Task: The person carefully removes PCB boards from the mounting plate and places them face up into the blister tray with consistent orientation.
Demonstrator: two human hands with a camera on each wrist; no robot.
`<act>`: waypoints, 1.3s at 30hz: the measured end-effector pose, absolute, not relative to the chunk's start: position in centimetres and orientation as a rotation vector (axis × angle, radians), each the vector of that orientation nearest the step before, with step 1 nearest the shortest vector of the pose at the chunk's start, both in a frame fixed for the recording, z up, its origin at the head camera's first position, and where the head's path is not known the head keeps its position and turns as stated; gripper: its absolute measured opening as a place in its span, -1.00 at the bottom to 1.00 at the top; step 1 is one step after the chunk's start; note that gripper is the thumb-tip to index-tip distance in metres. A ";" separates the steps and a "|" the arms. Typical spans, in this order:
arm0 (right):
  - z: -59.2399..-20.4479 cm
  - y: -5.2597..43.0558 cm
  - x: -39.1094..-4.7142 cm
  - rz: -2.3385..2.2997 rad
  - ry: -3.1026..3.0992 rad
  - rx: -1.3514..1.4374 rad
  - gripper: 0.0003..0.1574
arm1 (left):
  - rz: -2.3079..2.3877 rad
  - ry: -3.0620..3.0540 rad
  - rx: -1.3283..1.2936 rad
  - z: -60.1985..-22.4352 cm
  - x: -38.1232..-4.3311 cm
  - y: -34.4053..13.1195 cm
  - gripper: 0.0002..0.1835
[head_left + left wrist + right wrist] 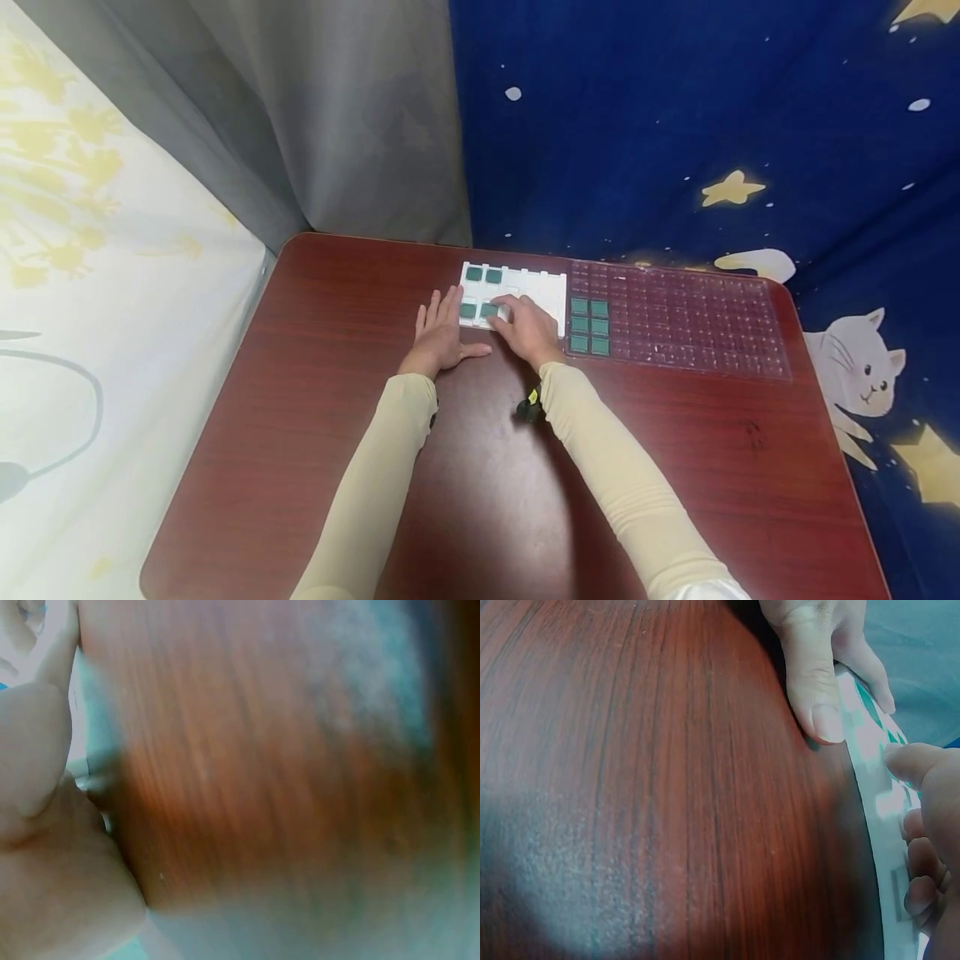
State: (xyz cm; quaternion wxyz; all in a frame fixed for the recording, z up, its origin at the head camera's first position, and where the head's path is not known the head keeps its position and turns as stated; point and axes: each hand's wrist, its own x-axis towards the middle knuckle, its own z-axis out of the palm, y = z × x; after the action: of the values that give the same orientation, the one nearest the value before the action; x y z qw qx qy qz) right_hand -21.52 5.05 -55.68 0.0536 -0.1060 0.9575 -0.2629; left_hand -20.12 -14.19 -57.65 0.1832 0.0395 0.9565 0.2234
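Note:
A white slotted tray (551, 292) lies near the table's far edge, with green square tiles in its left part. Two of them, a left one (474, 273) and its neighbour (493, 276), sit in the back row. Along the front edge is another green tile (468, 311). My left hand (441, 340) rests against the tray's left end, fingers straight and thumb spread along its front edge. With thumb and index finger, my right hand (531, 331) pinches a green tile (487, 309) at the second front place. Its other fingers curl over the white surface.
Right beside the white tray lies a clear plastic sheet (697, 325) of small compartments, with several green tiles (589, 326) in its left columns. The brown wooden table (300, 400) extends toward me. Behind it hang a grey curtain (367, 125) and a blue one (615, 150).

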 end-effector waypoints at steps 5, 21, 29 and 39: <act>-55.8 5.4 -21.7 -0.853 2.894 -0.345 -0.54 | 0.630 2.717 0.128 -57.6 -20.0 -14.1 0.33; -55.1 6.9 -21.9 -1.052 2.824 -0.432 -0.53 | 0.695 2.695 0.067 -58.3 -20.2 -14.2 -0.07; -54.3 8.9 -22.6 -1.047 2.880 -0.409 -0.52 | 0.704 2.690 0.067 -58.5 -20.3 -14.2 -0.07; -53.0 11.3 -23.2 -0.943 2.944 -0.300 -0.50 | 0.734 2.689 0.074 -58.0 -20.2 -14.4 -0.06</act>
State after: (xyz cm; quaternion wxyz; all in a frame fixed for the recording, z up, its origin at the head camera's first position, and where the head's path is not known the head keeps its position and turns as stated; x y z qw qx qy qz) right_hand -23.23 11.33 -52.95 0.0180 -0.0966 0.9477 -0.3035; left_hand -20.17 -14.38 -57.99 0.1756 0.0262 0.9494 0.2591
